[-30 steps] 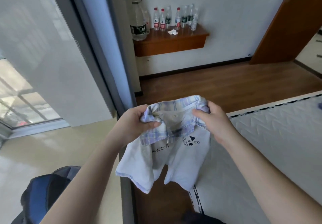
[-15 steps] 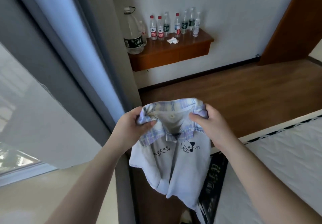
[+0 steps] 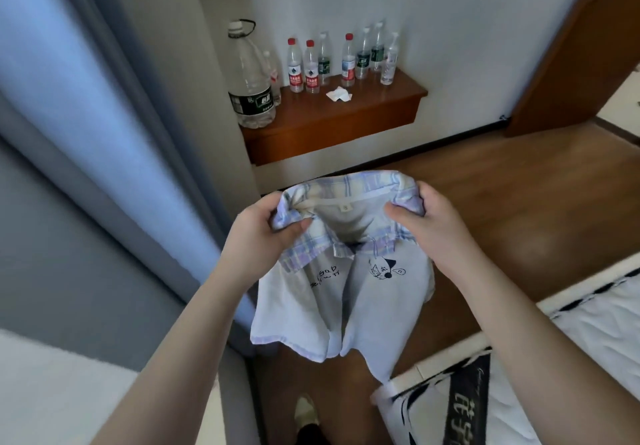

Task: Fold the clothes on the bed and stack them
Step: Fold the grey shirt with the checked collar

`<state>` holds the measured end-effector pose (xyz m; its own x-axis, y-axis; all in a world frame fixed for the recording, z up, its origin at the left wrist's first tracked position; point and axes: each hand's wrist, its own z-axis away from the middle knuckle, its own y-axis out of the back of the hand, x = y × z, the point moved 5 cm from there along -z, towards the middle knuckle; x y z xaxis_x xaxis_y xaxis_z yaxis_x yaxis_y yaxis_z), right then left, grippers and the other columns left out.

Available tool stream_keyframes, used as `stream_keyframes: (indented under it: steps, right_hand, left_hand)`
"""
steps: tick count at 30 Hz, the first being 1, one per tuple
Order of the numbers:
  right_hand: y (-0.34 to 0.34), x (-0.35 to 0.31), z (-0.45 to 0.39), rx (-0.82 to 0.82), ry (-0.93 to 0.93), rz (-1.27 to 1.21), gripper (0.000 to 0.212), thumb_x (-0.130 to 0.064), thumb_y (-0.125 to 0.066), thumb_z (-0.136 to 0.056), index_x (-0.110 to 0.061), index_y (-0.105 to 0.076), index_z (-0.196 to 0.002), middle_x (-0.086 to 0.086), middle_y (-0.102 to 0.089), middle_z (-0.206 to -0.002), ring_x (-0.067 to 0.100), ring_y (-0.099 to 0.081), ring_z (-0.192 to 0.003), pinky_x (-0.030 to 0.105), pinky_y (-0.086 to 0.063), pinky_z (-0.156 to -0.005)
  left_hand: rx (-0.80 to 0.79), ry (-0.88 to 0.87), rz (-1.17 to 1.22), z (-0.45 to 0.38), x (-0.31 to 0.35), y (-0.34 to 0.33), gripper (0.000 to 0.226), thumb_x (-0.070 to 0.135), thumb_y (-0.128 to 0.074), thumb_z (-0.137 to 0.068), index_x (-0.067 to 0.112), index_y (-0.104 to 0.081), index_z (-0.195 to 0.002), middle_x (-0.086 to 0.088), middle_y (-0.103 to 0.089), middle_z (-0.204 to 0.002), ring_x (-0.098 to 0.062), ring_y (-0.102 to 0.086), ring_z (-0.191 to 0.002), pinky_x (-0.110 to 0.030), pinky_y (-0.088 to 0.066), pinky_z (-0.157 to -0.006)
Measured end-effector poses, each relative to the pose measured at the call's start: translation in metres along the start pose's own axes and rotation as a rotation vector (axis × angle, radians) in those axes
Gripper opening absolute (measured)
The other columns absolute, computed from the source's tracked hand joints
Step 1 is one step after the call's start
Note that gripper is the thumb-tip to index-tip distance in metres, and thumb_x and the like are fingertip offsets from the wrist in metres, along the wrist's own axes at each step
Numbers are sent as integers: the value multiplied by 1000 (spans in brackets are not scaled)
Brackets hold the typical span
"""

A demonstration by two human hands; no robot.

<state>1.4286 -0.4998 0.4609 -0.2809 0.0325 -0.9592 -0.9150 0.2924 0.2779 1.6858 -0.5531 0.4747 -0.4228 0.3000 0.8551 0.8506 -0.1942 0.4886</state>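
1. A small white shirt (image 3: 341,309) hangs in the air in the middle of the frame, above the brown wood floor (image 3: 519,209), not on the bed.
2. The left hand (image 3: 263,233) pinches the left side of the checked collar (image 3: 346,185), thumb on top and fingers curled under.
3. The right hand (image 3: 429,223) pinches the right side of the collar the same way.
4. The shirt cloth looks soft and thin. The collar has purple, yellow and white squares. The front has a little black cat drawing and some scribbly black letters, too small to read.
5. The mattress (image 3: 588,333) at the lower right is white and quilted with wavy stitches. It is cut off by the frame edge.
6. A shiny wooden shelf (image 3: 346,115) on the wall holds clear plastic water bottles (image 3: 311,67), one big jug (image 3: 251,81) and a crumpled white paper (image 3: 338,94).
7. A blue-grey curtain (image 3: 86,98) fills the left side.
8. A shoe tip at the bottom is blurry.
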Motion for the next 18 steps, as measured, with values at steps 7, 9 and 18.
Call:
stream_keyframes:
  steps: [7, 9, 18]
  right_hand:
    - [-9, 5, -76, 103, -78, 5, 28, -24, -70, -85, -3, -57, -100, 22, -61, -95, 16, -57, -80, 35, -45, -75]
    - [-7, 8, -87, 136, -105, -13, 28, -21, -70, -86, 0, -55, -97, 16, -55, -83, 14, -50, -77, 34, -40, -73]
    - [42, 21, -146, 320, -141, 13, 23, -27, -72, -84, -11, -59, -92, 9, -63, -84, 11, -57, -75, 35, -47, -72]
  left_hand:
    - [-195, -81, 17, -105, -26, 7, 22, 30, -74, -84, 13, -62, -90, -8, -66, -82, -22, -59, -75, -24, -46, -64]
    - [-256, -107, 51, -128, -22, -3, 14, 29, -74, -85, 21, -66, -93, 3, -69, -83, -8, -61, -73, -14, -44, -62]
    - [-446, -187, 105, -230, -6, -60, 10, 31, -71, -87, 36, -63, -91, 11, -71, -87, -3, -66, -83, -15, -49, -67]
